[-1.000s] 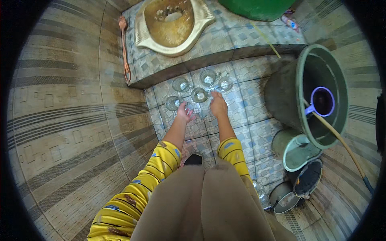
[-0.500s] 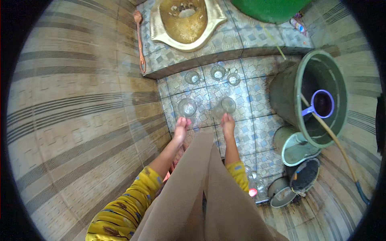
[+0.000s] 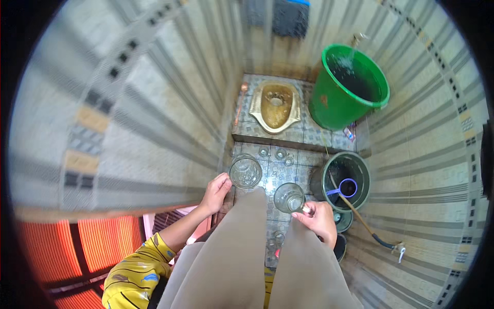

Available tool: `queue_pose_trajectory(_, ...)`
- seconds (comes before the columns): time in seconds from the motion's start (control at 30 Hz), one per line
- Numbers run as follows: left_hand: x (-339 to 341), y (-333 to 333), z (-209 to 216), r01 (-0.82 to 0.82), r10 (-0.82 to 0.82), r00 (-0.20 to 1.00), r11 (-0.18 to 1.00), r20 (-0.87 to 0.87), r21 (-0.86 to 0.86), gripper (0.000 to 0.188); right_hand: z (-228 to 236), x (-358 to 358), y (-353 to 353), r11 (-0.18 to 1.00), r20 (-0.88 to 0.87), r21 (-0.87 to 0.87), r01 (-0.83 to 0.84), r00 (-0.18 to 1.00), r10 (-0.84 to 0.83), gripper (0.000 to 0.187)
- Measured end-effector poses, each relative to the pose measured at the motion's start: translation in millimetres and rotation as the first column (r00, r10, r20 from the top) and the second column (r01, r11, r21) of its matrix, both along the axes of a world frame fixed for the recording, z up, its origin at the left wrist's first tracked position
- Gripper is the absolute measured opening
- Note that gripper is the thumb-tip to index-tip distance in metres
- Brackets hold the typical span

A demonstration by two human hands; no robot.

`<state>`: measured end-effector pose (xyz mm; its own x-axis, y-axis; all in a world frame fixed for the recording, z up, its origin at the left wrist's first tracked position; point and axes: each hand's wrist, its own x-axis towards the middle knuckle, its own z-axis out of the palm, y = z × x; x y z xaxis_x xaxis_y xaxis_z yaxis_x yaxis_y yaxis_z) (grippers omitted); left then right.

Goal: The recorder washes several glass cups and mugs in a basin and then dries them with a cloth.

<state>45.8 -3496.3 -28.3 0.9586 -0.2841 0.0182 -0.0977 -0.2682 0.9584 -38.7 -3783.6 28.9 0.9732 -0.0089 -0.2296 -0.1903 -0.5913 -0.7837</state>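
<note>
I hold a clear glass mug in each hand, both raised above the tiled floor. My left hand is closed at the side of one glass mug, whose wide rim faces up. My right hand grips the other glass mug by its handle, and this mug is tilted. Beyond them on the floor, close to the step, stand three smaller-looking glasses: a left one, a middle one and a right one. More clear glassware sits low between my legs, partly hidden.
A squat toilet is set in a raised tiled step. Water runs from a tap into a green bucket. At right stands a dark bucket with a purple dipper and a hose. A long-handled brush leans at left.
Both hands have come up from the floor, each lifting a glass mug. The view has risen and tilted up, bringing in the walls, the tap and the whole green bucket.
</note>
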Motion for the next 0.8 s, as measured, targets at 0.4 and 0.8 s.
queue_pose_trajectory(0.4,-163,192,171,0.054,-0.034,0.984,0.992,-0.174,0.11,0.03,170,-1,183,0.43,0.322,0.036,-0.902,0.418,0.85,0.04)
queue_pose_trajectory(0.8,-246,449,129,-0.648,0.641,0.759,0.76,-0.114,-0.046,0.02,150,7,512,0.562,0.379,0.128,-0.817,0.564,0.734,0.03)
